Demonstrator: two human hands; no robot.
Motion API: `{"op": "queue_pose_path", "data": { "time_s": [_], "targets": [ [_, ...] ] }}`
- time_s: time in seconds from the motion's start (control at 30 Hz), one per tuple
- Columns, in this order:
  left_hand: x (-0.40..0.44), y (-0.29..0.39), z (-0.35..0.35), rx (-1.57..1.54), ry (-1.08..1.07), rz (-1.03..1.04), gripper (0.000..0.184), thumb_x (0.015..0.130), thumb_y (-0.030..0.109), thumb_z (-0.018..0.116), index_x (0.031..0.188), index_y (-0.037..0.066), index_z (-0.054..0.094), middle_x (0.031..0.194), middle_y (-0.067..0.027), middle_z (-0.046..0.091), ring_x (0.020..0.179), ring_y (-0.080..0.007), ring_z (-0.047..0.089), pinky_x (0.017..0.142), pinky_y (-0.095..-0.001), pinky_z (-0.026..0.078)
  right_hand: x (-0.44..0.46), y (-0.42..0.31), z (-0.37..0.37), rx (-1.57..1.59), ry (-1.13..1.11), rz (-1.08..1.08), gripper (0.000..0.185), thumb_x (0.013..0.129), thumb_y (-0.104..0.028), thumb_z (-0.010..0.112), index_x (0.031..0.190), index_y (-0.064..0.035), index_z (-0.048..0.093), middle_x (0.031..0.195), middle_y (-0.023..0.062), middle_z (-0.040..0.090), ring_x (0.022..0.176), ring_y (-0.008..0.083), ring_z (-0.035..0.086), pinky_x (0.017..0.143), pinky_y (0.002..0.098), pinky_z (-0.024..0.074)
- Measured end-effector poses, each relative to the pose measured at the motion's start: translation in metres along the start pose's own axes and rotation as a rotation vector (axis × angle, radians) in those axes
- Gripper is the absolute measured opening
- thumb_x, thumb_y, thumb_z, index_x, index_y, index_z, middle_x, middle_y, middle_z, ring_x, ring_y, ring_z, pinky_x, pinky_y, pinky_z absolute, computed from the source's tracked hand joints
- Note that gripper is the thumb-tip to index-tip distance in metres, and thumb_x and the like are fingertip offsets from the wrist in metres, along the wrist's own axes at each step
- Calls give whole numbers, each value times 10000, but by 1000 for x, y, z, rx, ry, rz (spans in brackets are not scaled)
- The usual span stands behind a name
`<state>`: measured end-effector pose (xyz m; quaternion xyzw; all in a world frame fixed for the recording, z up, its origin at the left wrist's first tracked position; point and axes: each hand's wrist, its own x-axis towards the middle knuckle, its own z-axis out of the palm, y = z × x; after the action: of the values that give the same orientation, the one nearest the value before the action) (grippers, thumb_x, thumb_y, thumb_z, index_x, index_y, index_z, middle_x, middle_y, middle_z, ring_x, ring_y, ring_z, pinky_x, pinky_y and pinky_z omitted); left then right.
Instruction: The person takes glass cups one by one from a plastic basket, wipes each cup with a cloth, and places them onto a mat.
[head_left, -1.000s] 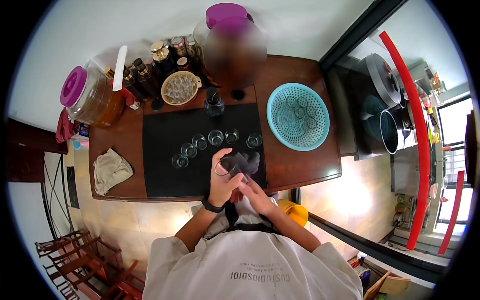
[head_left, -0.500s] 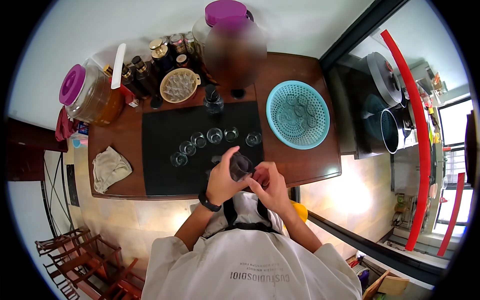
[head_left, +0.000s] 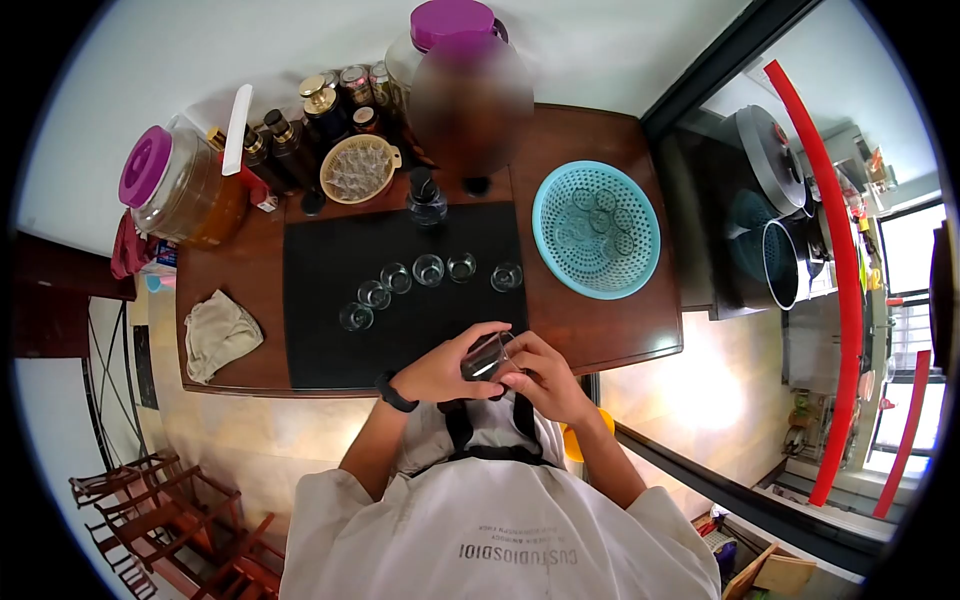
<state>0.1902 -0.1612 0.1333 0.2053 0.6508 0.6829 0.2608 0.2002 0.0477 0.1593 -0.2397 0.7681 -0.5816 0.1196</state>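
A clear glass cup (head_left: 487, 359) is held tilted between both hands at the front edge of the table. My left hand (head_left: 446, 370), with a black band on its wrist, is wrapped round its left side. My right hand (head_left: 548, 380) grips the cup from the right with its fingers bent. Beyond the hands, several small glass cups (head_left: 428, 270) stand in a curved row on the black mat (head_left: 330, 260). To the right, a light blue perforated basket (head_left: 597, 262) holds several more glasses.
A crumpled beige cloth (head_left: 222, 337) lies at the table's left. Along the back stand a purple-lidded jar (head_left: 190, 200), dark bottles (head_left: 290, 155), a small round woven basket (head_left: 360, 170) and a dark glass bottle (head_left: 427, 200). A yellow bin (head_left: 590, 437) is below the table edge.
Both hands have shifted and turned the glass cup between them. The dark, blurred cloth-like shape beside the cup no longer shows. The row of cups stays where it was.
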Motion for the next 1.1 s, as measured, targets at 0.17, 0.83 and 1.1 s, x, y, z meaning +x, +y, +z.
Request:
{"op": "queue_pose_path", "data": {
  "time_s": [0.17, 0.83, 1.1],
  "targets": [
    [-3, 20, 8, 101, 99, -85, 827, 700, 207, 805, 1384, 84, 356, 1083, -133, 603, 980, -234, 626, 829, -332, 500, -3, 5, -9, 65, -46, 35, 157, 873, -156, 636, 841, -2, 639, 951, 108, 542, 765, 204, 528, 663, 323, 441],
    [-15, -19, 28, -410, 489, 287, 780, 764, 5, 501, 1473, 0, 174, 1413, -138, 354, 1291, -203, 377, 1108, -356, 257, 7, -7, 39, -369, 387, -179, 238, 670, -56, 801, 758, -21, 582, 1152, 170, 557, 708, 222, 650, 589, 279, 538],
    [-21, -24, 17, -378, 560, 382, 655, 786, 81, 530, 1388, -36, 300, 1354, -143, 408, 1252, -214, 419, 1073, -347, 308, 24, -6, 28, -443, 467, -157, 238, 681, -57, 796, 778, -32, 580, 1131, 164, 563, 721, 245, 643, 622, 309, 531]
  ]
}}
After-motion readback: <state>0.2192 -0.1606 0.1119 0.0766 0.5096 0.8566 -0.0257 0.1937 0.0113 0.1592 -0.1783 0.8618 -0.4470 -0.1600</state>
